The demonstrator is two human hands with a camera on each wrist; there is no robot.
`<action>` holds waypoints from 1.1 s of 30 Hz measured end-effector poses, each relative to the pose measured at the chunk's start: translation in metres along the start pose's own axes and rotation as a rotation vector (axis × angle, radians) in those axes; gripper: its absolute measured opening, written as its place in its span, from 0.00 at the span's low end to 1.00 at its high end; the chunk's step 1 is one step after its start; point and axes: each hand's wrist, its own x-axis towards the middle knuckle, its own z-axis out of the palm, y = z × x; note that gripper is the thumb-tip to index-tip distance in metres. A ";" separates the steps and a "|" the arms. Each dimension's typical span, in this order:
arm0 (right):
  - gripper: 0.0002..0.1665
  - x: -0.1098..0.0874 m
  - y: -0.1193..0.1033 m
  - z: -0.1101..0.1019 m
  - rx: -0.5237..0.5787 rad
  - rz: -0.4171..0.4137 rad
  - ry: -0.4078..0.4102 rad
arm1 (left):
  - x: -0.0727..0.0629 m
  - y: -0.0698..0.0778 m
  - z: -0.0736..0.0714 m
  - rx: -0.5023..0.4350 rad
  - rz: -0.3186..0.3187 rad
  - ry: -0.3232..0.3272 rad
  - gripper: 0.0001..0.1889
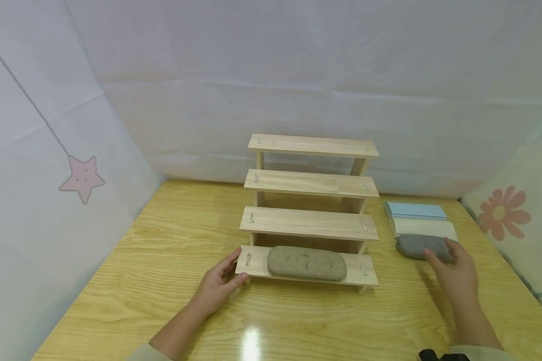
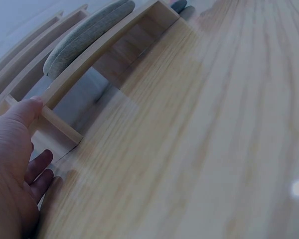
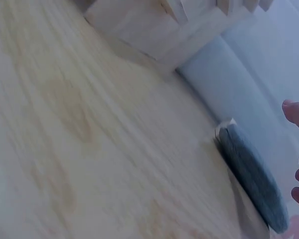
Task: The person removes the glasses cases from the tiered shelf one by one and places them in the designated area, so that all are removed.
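Note:
A stepped wooden rack [image 1: 309, 220] stands on the table, with a grey-green, fabric-looking glasses case [image 1: 306, 263] lying along its lowest shelf. At that shelf's left end, my left hand [image 1: 217, 286] grips the board, the thumb at the front corner and a finger at the rear one; the left wrist view shows the thumb [image 2: 27, 110] on the board's end. Over at the right, my right hand [image 1: 457, 276] hovers by a dark grey glasses case [image 1: 417, 245], fingers spread and slightly bent. In the right wrist view a gap separates that hand from the grey case [image 3: 251, 174].
Behind the dark grey case lie a cream case [image 1: 422, 227] and a light blue case [image 1: 415, 210], side by side. Pale cloth [image 1: 208, 115] hangs around the back and sides of the wooden table [image 1: 171, 240]. The three upper shelves carry nothing.

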 end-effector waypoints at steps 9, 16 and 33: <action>0.46 -0.014 -0.026 0.015 0.055 -0.045 -0.033 | -0.004 0.000 0.000 0.004 -0.013 -0.006 0.37; 0.45 -0.024 -0.048 0.024 0.083 -0.084 -0.039 | -0.005 -0.002 0.000 -0.003 0.011 -0.007 0.37; 0.40 -0.047 -0.089 0.038 0.085 -0.340 -0.150 | 0.002 0.002 -0.002 0.010 0.023 0.006 0.36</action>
